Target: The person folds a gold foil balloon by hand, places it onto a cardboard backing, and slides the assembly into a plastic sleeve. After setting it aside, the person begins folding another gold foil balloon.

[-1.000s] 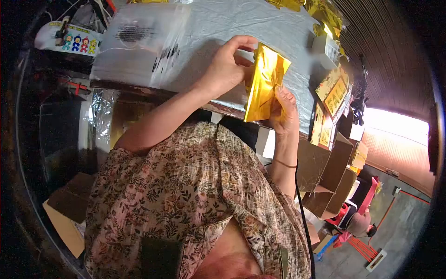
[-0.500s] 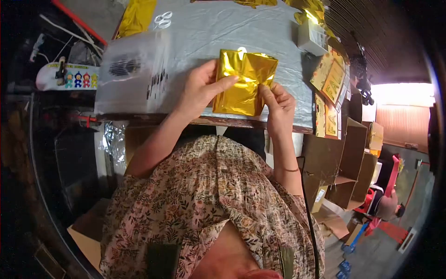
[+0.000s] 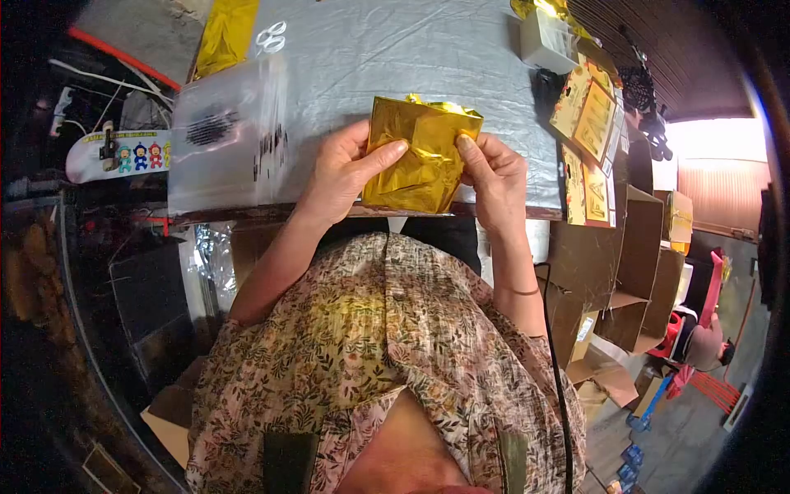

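Gold foil [image 3: 421, 165] between both hands' fingers [image 3: 393, 151].

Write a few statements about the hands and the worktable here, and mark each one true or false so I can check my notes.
1. The left hand and the right hand both hold the gold foil piece. True.
2. The "FALL" sign is at the left end of the table. False: it is at the right end.
3. The stack of clear plastic lies to the left of the gold foil piece. True.
4. The right forearm has nothing around it. False: a thin band circles it near the wrist.
5. The person's top is plain. False: it has a floral print.
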The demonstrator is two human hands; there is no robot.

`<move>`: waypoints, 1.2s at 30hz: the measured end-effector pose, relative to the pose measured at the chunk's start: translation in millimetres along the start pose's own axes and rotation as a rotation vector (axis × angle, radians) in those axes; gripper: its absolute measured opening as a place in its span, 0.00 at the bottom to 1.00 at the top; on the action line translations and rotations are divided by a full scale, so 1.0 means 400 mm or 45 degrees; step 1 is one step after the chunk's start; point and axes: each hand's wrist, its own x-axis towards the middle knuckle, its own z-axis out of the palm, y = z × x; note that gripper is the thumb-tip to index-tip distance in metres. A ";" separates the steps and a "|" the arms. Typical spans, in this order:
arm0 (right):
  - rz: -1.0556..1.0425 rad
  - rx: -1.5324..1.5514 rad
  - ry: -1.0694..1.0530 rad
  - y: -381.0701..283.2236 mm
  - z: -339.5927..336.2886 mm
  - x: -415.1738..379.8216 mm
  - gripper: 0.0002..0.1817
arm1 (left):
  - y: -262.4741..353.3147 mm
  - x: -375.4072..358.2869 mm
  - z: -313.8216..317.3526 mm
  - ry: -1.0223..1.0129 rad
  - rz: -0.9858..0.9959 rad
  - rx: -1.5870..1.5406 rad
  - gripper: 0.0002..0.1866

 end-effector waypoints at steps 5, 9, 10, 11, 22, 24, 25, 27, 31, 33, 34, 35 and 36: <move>0.121 0.267 -0.025 0.016 0.002 0.002 0.14 | -0.016 -0.008 0.001 0.055 0.002 -0.089 0.14; 0.157 0.314 -0.023 0.023 0.003 0.003 0.14 | -0.023 -0.012 0.005 0.082 -0.032 -0.148 0.15; 0.085 0.250 -0.012 0.002 0.014 0.003 0.13 | -0.021 -0.014 0.006 0.065 -0.021 -0.144 0.15; 0.012 0.185 0.000 -0.012 0.023 0.003 0.13 | -0.021 -0.015 0.007 0.047 -0.010 -0.140 0.15; -0.030 0.267 0.205 0.010 0.029 0.019 0.11 | -0.035 -0.016 0.021 0.079 -0.023 -0.127 0.15; -0.048 0.264 0.222 0.009 0.033 0.017 0.11 | -0.034 -0.016 0.026 0.081 -0.013 -0.114 0.15; -0.042 0.283 0.265 0.009 0.037 0.017 0.11 | -0.036 -0.016 0.027 0.092 -0.019 -0.140 0.14; -0.036 0.302 0.309 0.009 0.039 0.018 0.11 | -0.041 -0.015 0.025 0.103 -0.026 -0.166 0.14; -0.028 0.308 0.310 0.019 0.025 0.026 0.12 | -0.055 -0.013 0.022 0.091 -0.025 -0.160 0.13; -0.014 0.314 0.287 0.019 0.017 0.028 0.13 | -0.058 -0.010 0.023 0.103 -0.034 -0.175 0.13; 0.031 0.324 0.258 0.011 0.015 0.028 0.12 | -0.062 -0.007 0.023 0.122 -0.026 -0.183 0.13; 0.078 0.335 0.229 0.002 0.015 0.027 0.12 | -0.064 -0.005 0.022 0.143 -0.019 -0.192 0.13; 0.083 0.336 0.230 -0.014 0.019 0.023 0.12 | -0.062 -0.001 0.021 0.145 -0.024 -0.193 0.13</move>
